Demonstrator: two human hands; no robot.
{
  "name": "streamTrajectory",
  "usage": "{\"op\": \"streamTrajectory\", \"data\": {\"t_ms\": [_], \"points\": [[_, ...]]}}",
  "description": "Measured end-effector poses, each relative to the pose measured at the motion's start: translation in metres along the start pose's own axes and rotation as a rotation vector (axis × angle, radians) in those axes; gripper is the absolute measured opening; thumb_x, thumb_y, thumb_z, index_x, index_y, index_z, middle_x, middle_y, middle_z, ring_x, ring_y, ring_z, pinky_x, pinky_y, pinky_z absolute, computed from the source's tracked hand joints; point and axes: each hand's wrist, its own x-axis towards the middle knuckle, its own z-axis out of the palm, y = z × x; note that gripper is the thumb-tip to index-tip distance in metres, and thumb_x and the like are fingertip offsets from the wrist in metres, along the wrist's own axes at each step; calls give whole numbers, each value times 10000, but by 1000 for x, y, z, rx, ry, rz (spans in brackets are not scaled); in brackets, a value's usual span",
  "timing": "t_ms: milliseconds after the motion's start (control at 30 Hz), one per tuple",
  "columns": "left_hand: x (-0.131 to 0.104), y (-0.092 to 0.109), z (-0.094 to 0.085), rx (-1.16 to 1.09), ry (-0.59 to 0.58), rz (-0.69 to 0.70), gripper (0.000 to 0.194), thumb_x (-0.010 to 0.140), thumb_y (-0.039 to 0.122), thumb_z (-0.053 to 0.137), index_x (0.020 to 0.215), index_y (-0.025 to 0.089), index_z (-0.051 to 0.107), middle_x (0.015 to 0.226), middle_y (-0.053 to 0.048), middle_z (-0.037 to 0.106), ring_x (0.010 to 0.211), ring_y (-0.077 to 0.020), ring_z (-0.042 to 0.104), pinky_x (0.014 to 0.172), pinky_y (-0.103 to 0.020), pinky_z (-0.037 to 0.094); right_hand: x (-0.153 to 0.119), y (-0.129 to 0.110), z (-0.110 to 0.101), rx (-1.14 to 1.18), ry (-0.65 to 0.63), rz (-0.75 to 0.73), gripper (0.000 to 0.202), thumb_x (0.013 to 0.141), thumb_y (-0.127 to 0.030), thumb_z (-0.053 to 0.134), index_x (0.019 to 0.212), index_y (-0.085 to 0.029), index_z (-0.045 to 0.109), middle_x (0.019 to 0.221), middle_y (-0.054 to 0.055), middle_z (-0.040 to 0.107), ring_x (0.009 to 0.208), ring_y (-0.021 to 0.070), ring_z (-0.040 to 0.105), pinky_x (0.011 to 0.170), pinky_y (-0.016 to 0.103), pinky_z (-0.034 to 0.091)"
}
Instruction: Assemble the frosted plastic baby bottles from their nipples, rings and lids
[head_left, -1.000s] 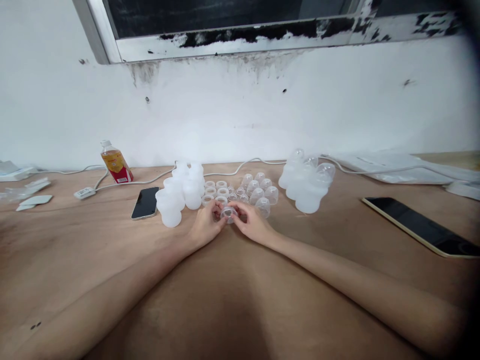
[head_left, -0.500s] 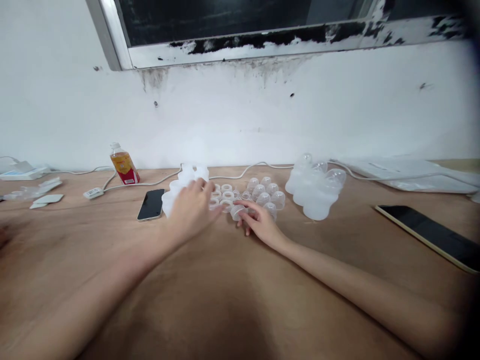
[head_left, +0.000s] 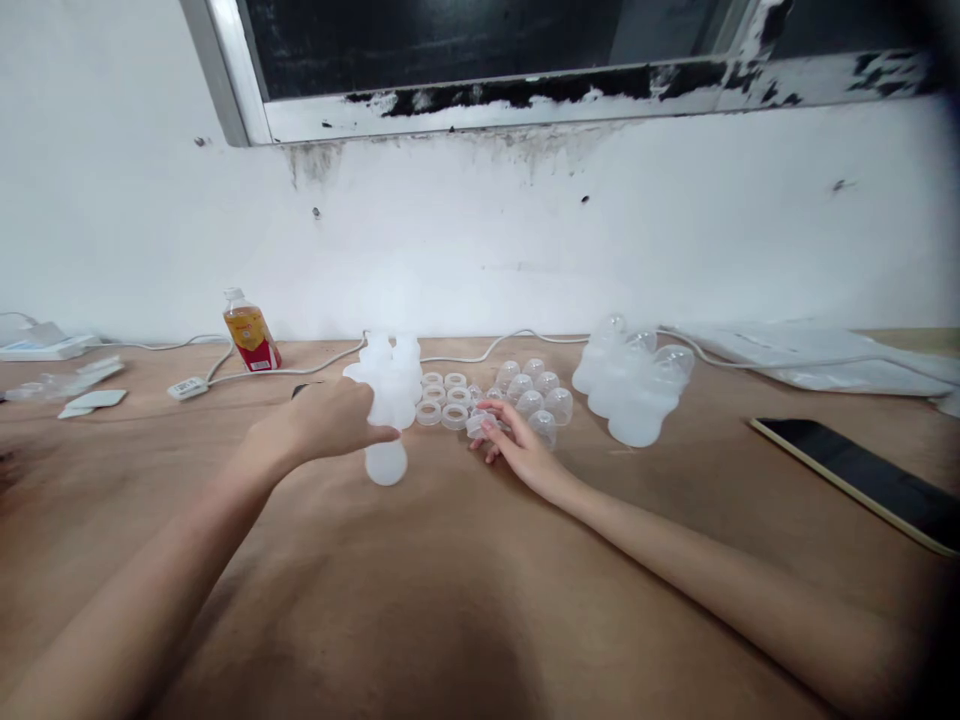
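Observation:
My left hand is beside a cluster of frosted white bottles, its thumb stretched across the front ones and apart from the bent fingers, whose tips are partly hidden. Just below that thumb a white bottle shows its rounded end. My right hand rests on the table with a small clear cap between thumb and fingers. Several whitish rings lie between the hands. Several clear domed covers stand in a group behind and beside my right hand.
Frosted bottles with clear covers stand to the right, near a large dark phone. A drink bottle, white cables and flat white pieces are at the left. Plastic packaging lies against the wall.
My left hand has moved left and down from the rings, uncovering them and covering most of the smaller phone. The left bottle cluster sits closer together and further right. My right hand has barely moved.

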Motion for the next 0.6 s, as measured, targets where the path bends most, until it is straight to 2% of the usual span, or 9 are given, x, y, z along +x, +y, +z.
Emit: {"op": "streamTrajectory", "data": {"t_ms": [67, 100, 167, 267, 333, 433, 600], "points": [[-1, 12, 16, 92, -164, 35, 326, 504, 446, 671, 514, 172, 494, 488, 7, 468, 472, -147, 453, 476, -232, 315, 0, 0, -1, 15, 5, -4, 272, 799, -357, 399, 1036, -224, 381, 970, 50, 446, 708, 114, 569, 507, 230, 460], [-2, 16, 27, 79, -177, 37, 326, 551, 471, 633, 577, 170, 507, 532, -6, 499, 494, -152, 466, 470, -233, 317, -1, -1, -1, 27, 11, -10, 285, 797, -356, 402, 1049, -228, 370, 975, 50, 439, 711, 114, 567, 505, 228, 459], [-3, 19, 56, -88, -109, 69, 343, 622, 480, 577, 725, 159, 513, 626, -20, 543, 556, -153, 498, 485, -232, 346, -1, -2, -2, 56, 18, -31, 310, 791, -349, 413, 1073, -239, 350, 980, 46, 430, 726, 117, 564, 515, 231, 464], [-7, 13, 99, -424, 63, 111, 334, 725, 395, 503, 963, 162, 469, 863, -43, 562, 694, -137, 528, 548, -219, 400, -3, -4, -3, 76, 1, -75, 337, 782, -326, 432, 1096, -250, 337, 981, 39, 427, 739, 119, 557, 555, 248, 475], [-11, 7, 117, -462, -7, 142, 396, 679, 377, 565, 997, 163, 463, 846, -34, 567, 681, -138, 526, 559, -230, 411, -4, -5, -3, 73, -9, -97, 343, 781, -317, 437, 1104, -253, 338, 971, 33, 427, 735, 117, 551, 575, 259, 477], [-13, 1, 124, -490, -92, 116, 402, 671, 387, 574, 991, 164, 477, 793, -24, 581, 657, -144, 531, 563, -247, 425, -5, -7, -4, 76, -11, -102, 357, 777, -316, 446, 1112, -251, 340, 953, 31, 426, 734, 122, 547, 579, 265, 476], [-13, 4, 114, -477, -57, 106, 349, 674, 346, 570, 971, 175, 505, 869, -27, 598, 768, -169, 545, 652, -269, 437, -7, -11, -5, 109, 35, -92, 520, 726, -320, 524, 1188, -267, 289, 1063, 54, 409, 736, 115, 544, 685, 303, 486]]}}
